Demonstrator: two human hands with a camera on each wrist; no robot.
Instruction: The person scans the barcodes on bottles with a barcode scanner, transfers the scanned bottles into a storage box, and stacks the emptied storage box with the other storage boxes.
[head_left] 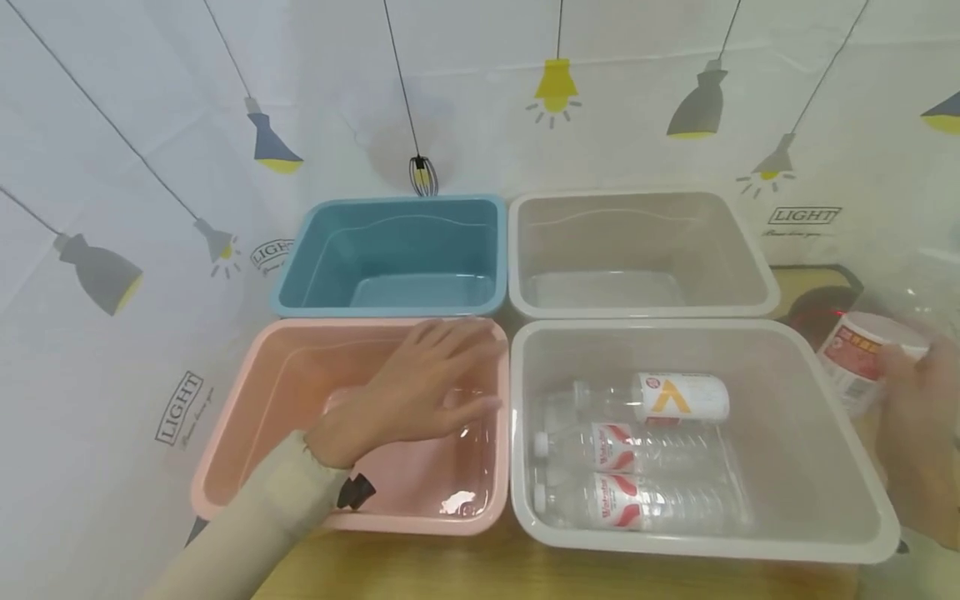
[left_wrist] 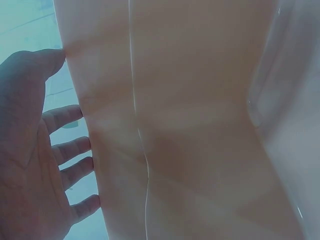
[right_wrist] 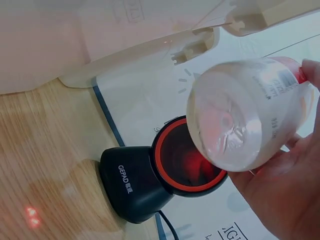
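At the right edge of the head view, my right hand grips a clear plastic bottle with a red and white label. The right wrist view shows the bottle's round base tilted toward the camera, overlapping the red-ringed window of a black barcode scanner. A barcode shows on the label near my fingers. My left hand reaches over the pink bin, fingers spread and holding nothing. In the left wrist view its fingertips are right at the bin's edge.
Several plastic bottles lie on their sides in the near white bin. Behind stand a blue bin and a beige bin. The bins stand close together on a wooden table, with a lamp-patterned sheet behind.
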